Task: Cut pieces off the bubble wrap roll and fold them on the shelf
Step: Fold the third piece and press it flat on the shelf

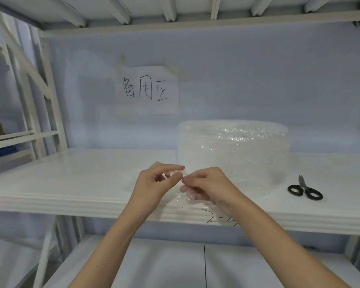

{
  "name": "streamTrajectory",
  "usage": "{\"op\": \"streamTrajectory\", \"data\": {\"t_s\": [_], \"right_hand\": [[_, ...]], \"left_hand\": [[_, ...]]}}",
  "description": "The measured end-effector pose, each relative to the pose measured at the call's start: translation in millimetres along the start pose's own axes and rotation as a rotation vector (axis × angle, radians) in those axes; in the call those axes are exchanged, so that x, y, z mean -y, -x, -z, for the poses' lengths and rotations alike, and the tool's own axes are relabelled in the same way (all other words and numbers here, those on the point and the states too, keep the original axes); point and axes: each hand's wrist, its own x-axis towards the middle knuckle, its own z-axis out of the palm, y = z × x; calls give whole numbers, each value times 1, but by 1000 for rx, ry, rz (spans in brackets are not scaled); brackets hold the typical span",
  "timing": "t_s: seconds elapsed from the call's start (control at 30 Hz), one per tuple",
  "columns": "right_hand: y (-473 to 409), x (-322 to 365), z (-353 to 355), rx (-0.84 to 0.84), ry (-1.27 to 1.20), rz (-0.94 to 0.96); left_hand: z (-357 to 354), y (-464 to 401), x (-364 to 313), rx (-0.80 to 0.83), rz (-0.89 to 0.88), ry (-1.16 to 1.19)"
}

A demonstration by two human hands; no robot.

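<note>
- We see a small piece of clear bubble wrap [185, 199] at the near edge of the white metal shelf [71, 183], held between both hands.
- Our left hand [154, 183] pinches its upper edge between thumb and curled fingers.
- Our right hand [208, 188] grips the same piece, fingers curled round it, just beside the left hand.
- The large upright roll of clear bubble wrap [233, 150] stands just behind the hands, toward the far wall.
- Black-handled scissors [304, 189] lie closed, right of the roll.
- A white paper sign with handwritten characters [147, 90] hangs on the far wall.
</note>
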Motion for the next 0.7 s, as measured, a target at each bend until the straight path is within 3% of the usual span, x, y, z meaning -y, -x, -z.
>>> {"op": "streamTrajectory", "data": {"t_s": [0.33,0.7], "right_hand": [[-12,-6,-14,-16,-425,17],[-8,-16,-12,7,-313,6]], "left_hand": [[8,9,7,39,-32,-37],[5,3,10,-38,-97,-131]]}}
